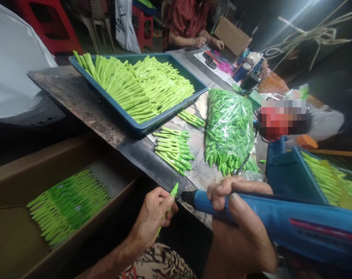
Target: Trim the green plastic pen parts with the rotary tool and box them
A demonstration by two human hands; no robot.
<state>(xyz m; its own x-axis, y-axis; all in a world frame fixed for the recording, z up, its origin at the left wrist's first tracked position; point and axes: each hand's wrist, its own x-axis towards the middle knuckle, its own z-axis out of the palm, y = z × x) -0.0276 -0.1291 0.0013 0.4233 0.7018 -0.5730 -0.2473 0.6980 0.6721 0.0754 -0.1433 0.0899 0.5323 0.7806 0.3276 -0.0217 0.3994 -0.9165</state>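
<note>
My left hand (152,213) is closed around a slim green plastic stick with a pointed, leaf-like tip (174,189); its lower end shows below my fingers. My right hand (245,232) grips a blue electric screwdriver (283,219) with a black nose. That nose points left, close beside the green tip; whether they touch I cannot tell. Just beyond, a row of similar green sticks (176,149) lies near the table edge. Behind it stands a blue tray (139,128) heaped with light-green sticks (141,87). A clear bag of darker green pieces (229,128) rests to the right.
At lower left, a cardboard box (7,221) holds sticks laid in rows (68,205). A blue bin (294,174) with more sticks stands at right. Across the table sits another person (187,23), hands over small parts. Tangled cable (315,38) hangs at upper right.
</note>
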